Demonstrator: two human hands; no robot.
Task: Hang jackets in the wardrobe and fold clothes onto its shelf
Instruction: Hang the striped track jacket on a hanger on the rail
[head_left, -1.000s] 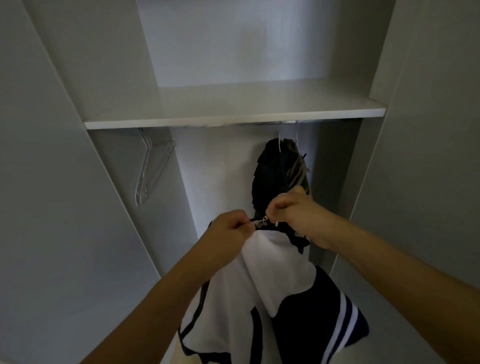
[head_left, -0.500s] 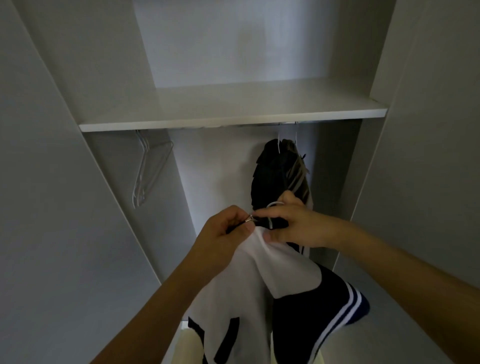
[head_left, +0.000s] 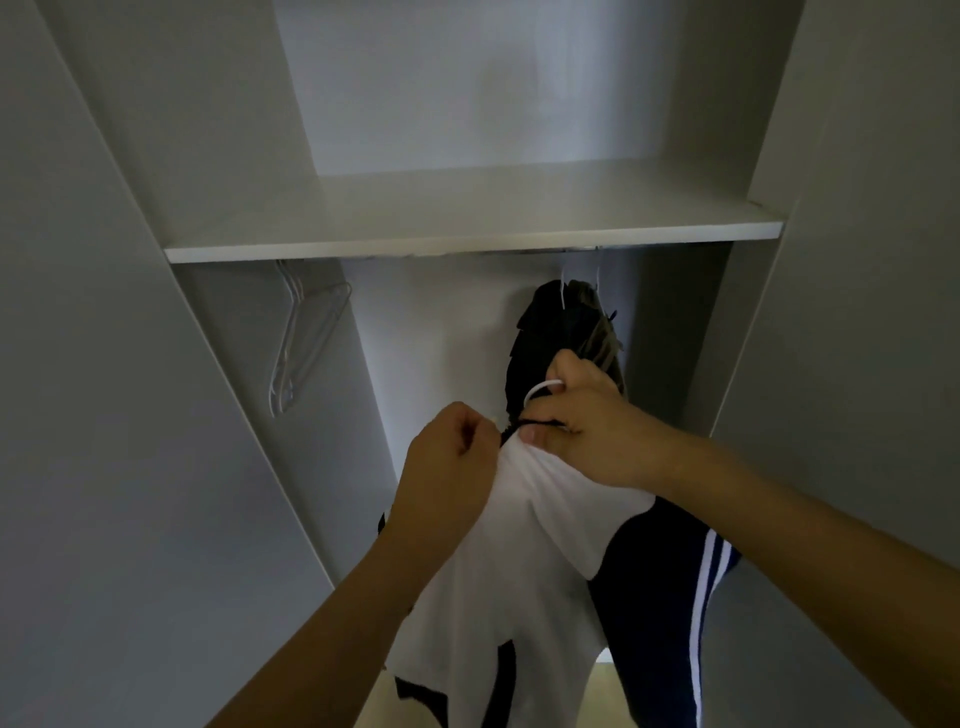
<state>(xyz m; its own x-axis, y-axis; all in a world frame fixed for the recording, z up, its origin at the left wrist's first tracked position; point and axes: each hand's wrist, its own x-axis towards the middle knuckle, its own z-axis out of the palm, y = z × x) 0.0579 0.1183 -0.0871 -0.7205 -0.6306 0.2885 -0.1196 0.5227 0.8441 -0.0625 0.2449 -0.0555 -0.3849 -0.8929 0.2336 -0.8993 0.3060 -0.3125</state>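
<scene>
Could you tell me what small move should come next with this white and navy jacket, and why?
Probably lift the hanger hook, gripped by the right hand, to the rail beside the dark jacket; the left hand already pinches the white jacket's collar.

Both hands, left hand and right hand, pinching white-and-navy jacket collar below shelf.

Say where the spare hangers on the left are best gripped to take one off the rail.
Grip one of the hangers at its neck, just under the hook below the shelf, coming from the front right. They hang bunched, edge-on against the left wall, so the thin lower bars lie together and would be hard to separate. The rail itself is hidden behind the shelf edge.
</scene>
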